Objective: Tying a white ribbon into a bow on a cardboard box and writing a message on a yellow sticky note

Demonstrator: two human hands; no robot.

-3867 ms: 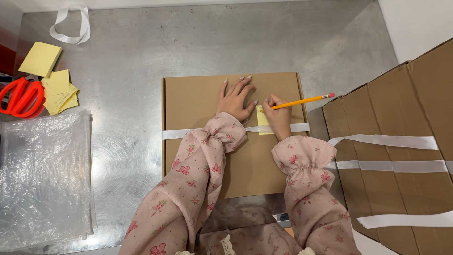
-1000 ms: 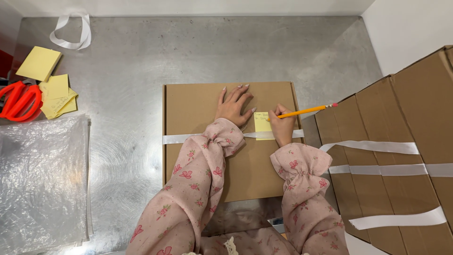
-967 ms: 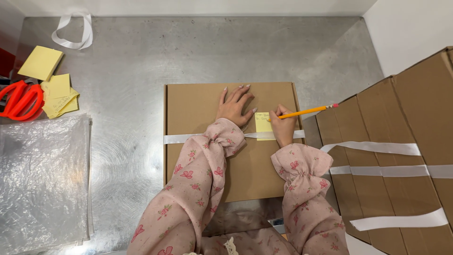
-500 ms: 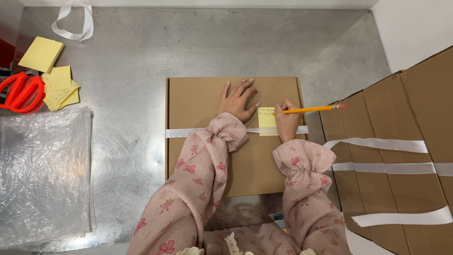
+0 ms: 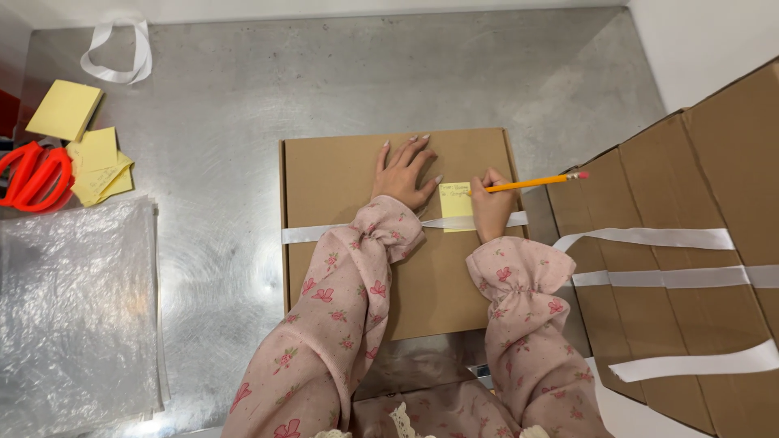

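Observation:
A flat brown cardboard box [image 5: 341,178] lies on the steel table, with a white ribbon [image 5: 308,234] running across its lid. My left hand [image 5: 403,173] rests flat on the lid, fingers spread. A yellow sticky note [image 5: 455,203] with some pencil writing sits on the lid under the ribbon, just right of that hand. My right hand [image 5: 492,207] holds an orange pencil [image 5: 531,182] with its tip on the note's upper right part.
Stacked cardboard boxes [image 5: 698,243] tied with white ribbon stand at the right. At the left lie clear plastic sheets [image 5: 73,308], orange scissors [image 5: 32,174], a sticky-note pad [image 5: 65,109] and loose notes [image 5: 99,162]. A ribbon loop [image 5: 118,53] lies at the back left.
My right hand has moved the pencil tip a little rightward across the note, and more writing shows on it. My left hand has stayed on the lid.

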